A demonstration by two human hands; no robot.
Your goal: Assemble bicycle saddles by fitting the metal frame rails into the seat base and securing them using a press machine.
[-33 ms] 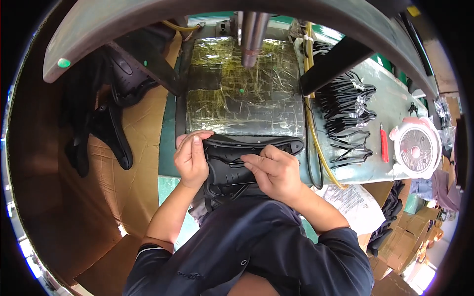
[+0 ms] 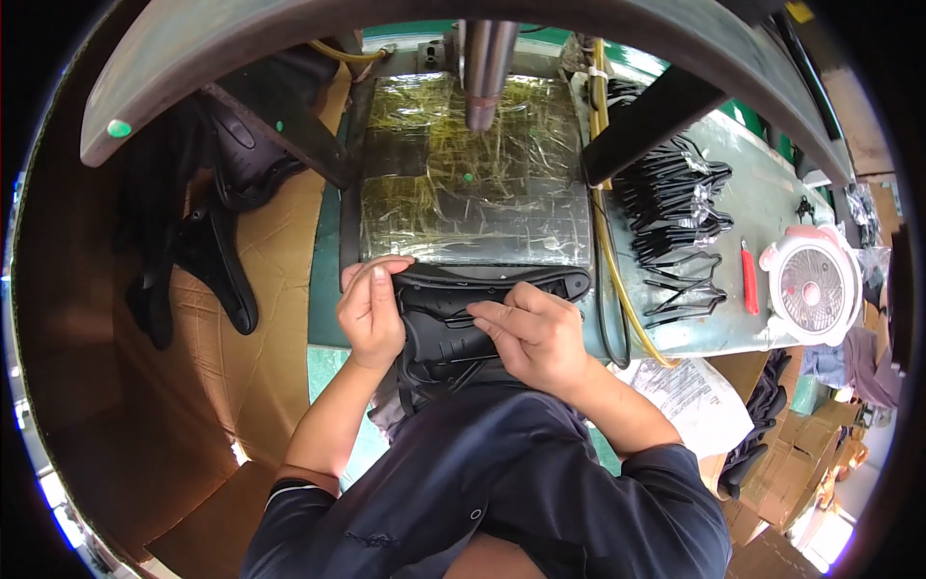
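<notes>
A black bicycle saddle (image 2: 439, 340) is held on its side at the front edge of the bench, against a tape-wrapped block. My left hand (image 2: 370, 317) is closed around its left end, thumb and fingers on the upper rim. Over the middle of the saddle, my right hand (image 2: 536, 338) is pinched, its fingertips at a thin black rod that looks like a saddle rail (image 2: 457, 320). The fingers partly hide where rod and shell meet. Dark rods and straps hang below the saddle near my lap.
The taped block (image 2: 473, 207) lies under a metal press ram (image 2: 482, 106). Several bent black rails (image 2: 680, 207) are piled to the right, near red-handled cutters (image 2: 749, 278) and a pink-white fan (image 2: 810, 289). A yellow hose (image 2: 617, 280) runs between. Leftward, a cardboard box (image 2: 275, 261) holds black saddles.
</notes>
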